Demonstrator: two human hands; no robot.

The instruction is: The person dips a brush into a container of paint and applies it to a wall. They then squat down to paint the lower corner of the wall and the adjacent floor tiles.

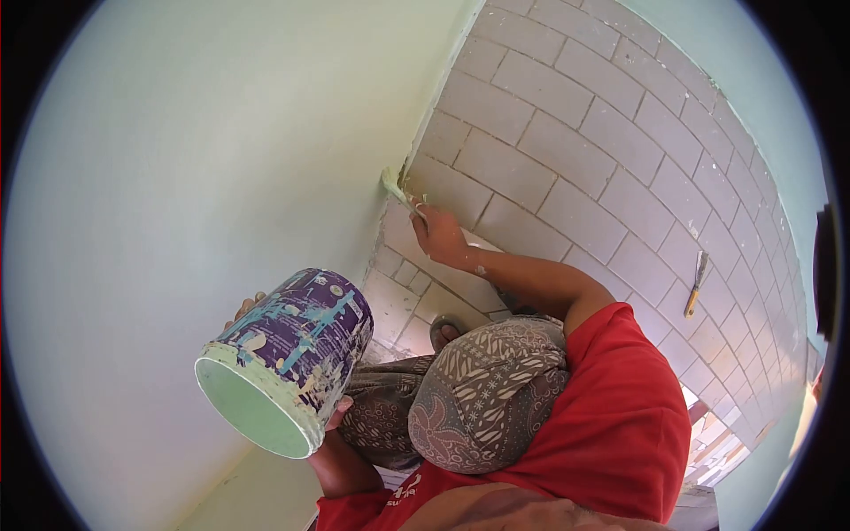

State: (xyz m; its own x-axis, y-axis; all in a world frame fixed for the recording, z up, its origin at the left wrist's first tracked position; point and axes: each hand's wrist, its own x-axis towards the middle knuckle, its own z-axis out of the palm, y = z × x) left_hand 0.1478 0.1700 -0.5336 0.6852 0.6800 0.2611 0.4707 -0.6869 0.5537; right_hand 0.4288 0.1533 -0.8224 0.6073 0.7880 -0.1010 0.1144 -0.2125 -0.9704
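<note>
My right hand point(440, 234) is closed around the handle of a paintbrush point(391, 184). The brush's pale green bristles touch the bottom of the wall, where it meets the floor tiles. In my left hand point(337, 414) is a purple paint bucket point(305, 332), tilted so that its open mouth faces me. Fingers show at the bucket's far side and a thumb at its near side. Blue and pale green paint is smeared over its outside, and its inside is coated pale green.
A pale green wall point(204, 159) rises close on the left. Grey-brown tiles point(549, 168) cover the floor. A scraper with a yellowish handle point(693, 297) lies on the tiles to the right. My patterned trousers point(491, 389) show bent knees between my arms.
</note>
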